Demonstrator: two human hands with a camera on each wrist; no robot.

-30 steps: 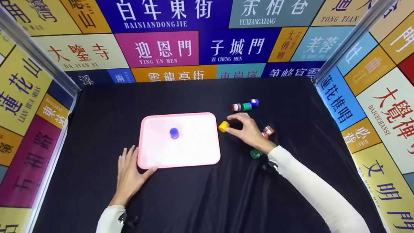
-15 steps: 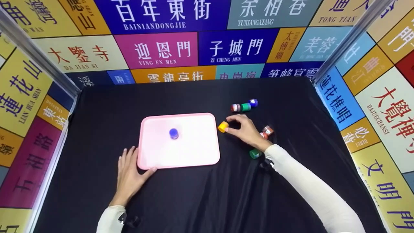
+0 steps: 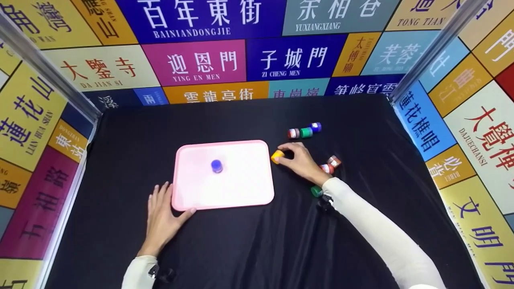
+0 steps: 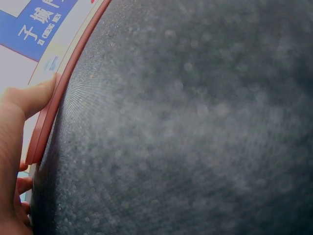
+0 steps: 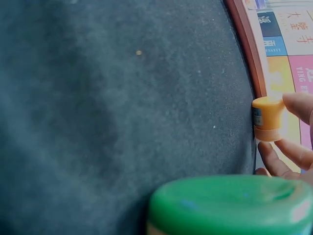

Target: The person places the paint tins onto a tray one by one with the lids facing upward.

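Black cloth [image 3: 241, 245] backdrop, folks. The right hand [image 3: 302, 161] has closed in a touch, thumb and fingers pinching the yellow jar [image 3: 277, 154] just right of the tray [image 3: 241, 180], so it looks secured, just not aboard. Left hand [image 3: 164, 212]: straight fingers, touching the tray.

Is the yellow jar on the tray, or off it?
Off: the head view shows the yellow jar just outside the pink tray.
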